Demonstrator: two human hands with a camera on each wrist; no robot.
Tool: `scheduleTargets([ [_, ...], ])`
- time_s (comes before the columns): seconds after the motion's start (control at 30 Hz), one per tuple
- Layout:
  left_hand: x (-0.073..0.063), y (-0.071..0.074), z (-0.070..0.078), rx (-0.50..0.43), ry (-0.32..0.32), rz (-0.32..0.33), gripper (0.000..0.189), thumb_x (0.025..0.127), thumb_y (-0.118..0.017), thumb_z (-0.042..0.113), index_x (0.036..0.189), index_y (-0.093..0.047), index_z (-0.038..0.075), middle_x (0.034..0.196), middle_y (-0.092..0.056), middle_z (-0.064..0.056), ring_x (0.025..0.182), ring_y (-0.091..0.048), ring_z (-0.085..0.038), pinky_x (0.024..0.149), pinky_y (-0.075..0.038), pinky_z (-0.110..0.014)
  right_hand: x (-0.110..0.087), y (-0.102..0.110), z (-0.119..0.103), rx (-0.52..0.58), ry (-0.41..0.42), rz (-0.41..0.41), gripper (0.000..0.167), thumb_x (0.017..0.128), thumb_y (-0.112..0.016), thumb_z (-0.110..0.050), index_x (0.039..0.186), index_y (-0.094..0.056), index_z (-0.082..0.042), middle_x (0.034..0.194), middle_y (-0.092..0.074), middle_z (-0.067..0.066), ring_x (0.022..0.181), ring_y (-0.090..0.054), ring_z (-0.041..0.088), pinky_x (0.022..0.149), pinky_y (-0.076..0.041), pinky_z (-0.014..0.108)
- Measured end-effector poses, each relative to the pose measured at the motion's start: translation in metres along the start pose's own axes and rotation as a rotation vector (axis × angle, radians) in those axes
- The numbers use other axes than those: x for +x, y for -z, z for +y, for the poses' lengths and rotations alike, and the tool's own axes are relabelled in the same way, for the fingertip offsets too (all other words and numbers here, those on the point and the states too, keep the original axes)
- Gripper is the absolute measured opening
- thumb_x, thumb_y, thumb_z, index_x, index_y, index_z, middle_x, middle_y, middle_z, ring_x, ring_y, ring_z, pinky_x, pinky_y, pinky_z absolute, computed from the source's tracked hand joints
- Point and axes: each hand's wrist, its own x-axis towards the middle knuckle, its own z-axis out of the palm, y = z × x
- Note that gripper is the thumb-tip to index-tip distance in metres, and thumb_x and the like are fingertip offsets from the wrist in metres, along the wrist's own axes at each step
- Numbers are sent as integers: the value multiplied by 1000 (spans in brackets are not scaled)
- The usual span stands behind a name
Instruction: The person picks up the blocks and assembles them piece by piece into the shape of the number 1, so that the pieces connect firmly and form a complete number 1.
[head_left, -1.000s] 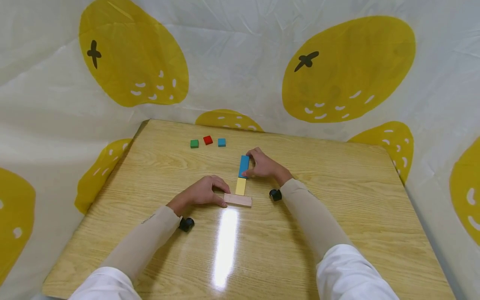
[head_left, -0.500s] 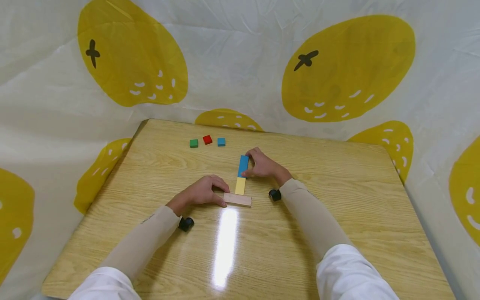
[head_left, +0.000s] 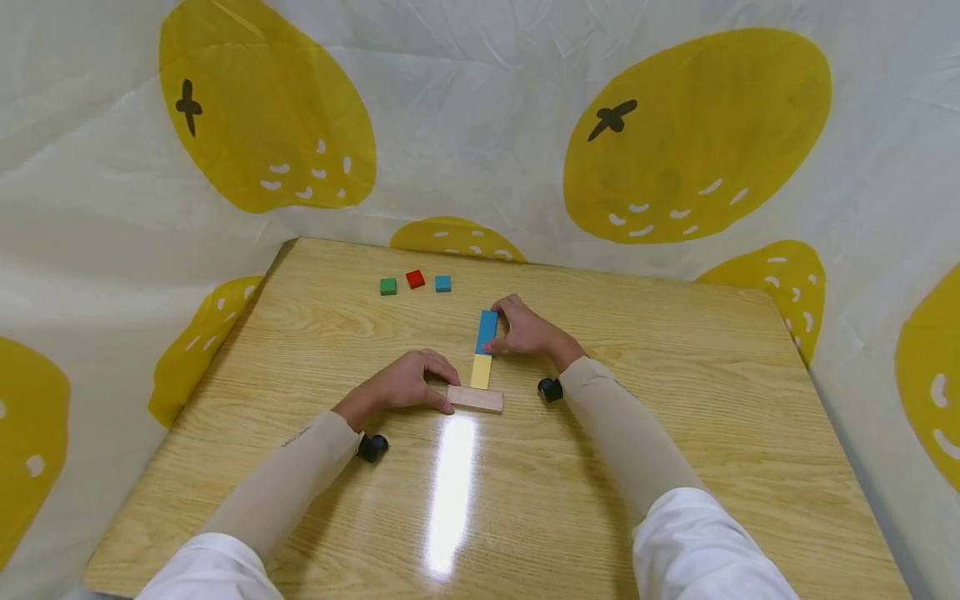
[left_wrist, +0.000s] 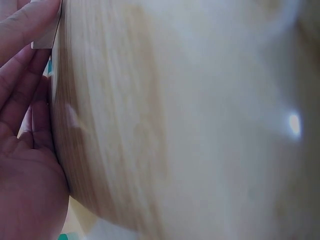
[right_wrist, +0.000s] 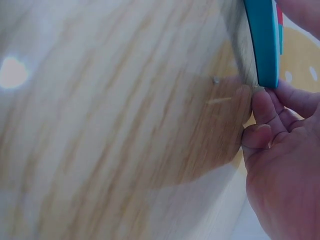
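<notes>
A pale bare-wood block (head_left: pixel 480 400) lies crosswise on the table, and my left hand (head_left: pixel 405 382) pinches its left end between thumb and fingers. In the left wrist view, only a corner of this wooden block (left_wrist: pixel 45 41) shows beside the fingers. Farther back, my right hand (head_left: pixel 527 329) grips a long blue block (head_left: pixel 486 331) from its right side, fingers at the far end and thumb near the close end. A yellow block (head_left: pixel 482 372) lies between the two, in line with the blue one, its ends appearing to touch both. The right wrist view shows the blue block's side (right_wrist: pixel 266 45).
Toward the back left of the wooden table (head_left: pixel 675 400) sit a small green block (head_left: pixel 387 287), a red block (head_left: pixel 416 279) and a small blue block (head_left: pixel 443 284). A white cloth with yellow fruit prints (head_left: pixel 465 108) hangs behind and beside the table.
</notes>
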Motion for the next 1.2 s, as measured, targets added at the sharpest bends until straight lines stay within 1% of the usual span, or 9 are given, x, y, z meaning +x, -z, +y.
scheduleTargets([
  [0.4,0,0,-1,-6,-20,5,31,79,-93,33,107,-82,26,122,-73,5,125,-59,-20,115,-44,-48,0,1,-2,-1,-2,0,84,90,-80,-39,150,-40,4,149,-39,22,136,-45,35,124,-36,50],
  [0.67,1,0,-2,-13,-12,6,30,78,-93,32,105,-82,27,121,-73,7,124,-58,-19,115,-44,-48,-1,3,-2,1,-2,4,84,90,-80,-39,150,-41,3,150,-40,23,138,-45,36,124,-35,50],
  [0.97,1,1,0,-10,-13,0,27,79,-93,31,104,-82,28,120,-73,7,122,-58,-18,114,-44,-48,1,5,-2,33,-6,-2,84,89,-80,-40,150,-42,3,150,-40,22,137,-45,36,125,-35,50],
  [1.2,1,1,0,-10,-30,-5,27,78,-93,32,103,-82,29,118,-73,8,120,-59,-16,112,-45,-45,5,5,2,45,19,13,83,89,-81,-39,149,-43,4,148,-43,22,137,-45,36,125,-34,50],
])
